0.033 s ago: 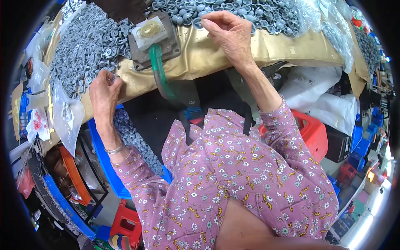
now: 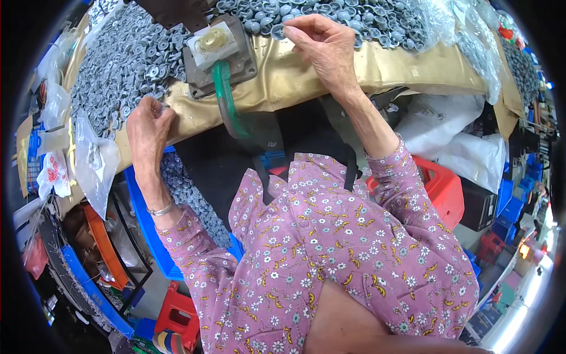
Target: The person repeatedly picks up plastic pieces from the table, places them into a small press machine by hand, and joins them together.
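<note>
Right hand [image 2: 331,54], left hand [image 2: 145,128]: fingers bunched, can't tell their grip! Grey cup [image 2: 277,32], top middle: likely light, stiff; pinch its rim.

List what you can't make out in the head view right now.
All in the head view:
Left hand: its curled fingers hide whether anything is pinched.
Right hand: fingertips overlap a grey cup; whether it's held is unclear.
Dark machine part: cut off by the top edge.
Green handle: lower end blurred.
Blue bin: partly hidden by the left forearm.
</note>
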Motion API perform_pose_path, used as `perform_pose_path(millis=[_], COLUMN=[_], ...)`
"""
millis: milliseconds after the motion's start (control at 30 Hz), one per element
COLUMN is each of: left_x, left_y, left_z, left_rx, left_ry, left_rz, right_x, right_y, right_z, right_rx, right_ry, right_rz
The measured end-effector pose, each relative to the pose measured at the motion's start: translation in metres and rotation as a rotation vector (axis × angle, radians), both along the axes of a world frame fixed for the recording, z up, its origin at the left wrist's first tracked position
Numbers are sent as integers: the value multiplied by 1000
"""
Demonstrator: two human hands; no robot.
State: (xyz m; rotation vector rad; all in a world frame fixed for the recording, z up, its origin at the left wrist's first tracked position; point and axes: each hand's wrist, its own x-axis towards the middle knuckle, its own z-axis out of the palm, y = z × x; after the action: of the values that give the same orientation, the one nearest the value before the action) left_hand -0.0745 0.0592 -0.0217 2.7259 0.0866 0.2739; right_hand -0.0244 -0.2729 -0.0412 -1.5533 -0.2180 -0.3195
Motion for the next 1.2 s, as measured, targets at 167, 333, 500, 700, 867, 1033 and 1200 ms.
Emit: perform_pose_path(millis=[167, 333, 500, 700, 867, 1033, 1200], left_x=[-2, -7, -14, -15, -14, -9, -12], left_y=[5, -11, -1, 5, 29, 32, 37], left_z=[-1, -14, -23, -18, -42, -46, -37], left_rx=[-461, -759, -536, -361, -250, -390, -484], left_ry=[43, 94, -151, -140, -220, -183, -32], left_rz=[39, 87, -14, 23, -69, -132, -142], right_x=[12, 30, 39, 55, 58, 43, 14], right_y=[15, 36, 70, 77, 89, 77, 71], right_z=[13, 9, 12, 19, 4, -3, 2], right_rx=[18, -52, -62, -391, -159, -226, -546], right_ry=[46, 14, 40, -114, -230, -447, -574], right_rz=[27, 38, 126, 55, 79, -33, -112])
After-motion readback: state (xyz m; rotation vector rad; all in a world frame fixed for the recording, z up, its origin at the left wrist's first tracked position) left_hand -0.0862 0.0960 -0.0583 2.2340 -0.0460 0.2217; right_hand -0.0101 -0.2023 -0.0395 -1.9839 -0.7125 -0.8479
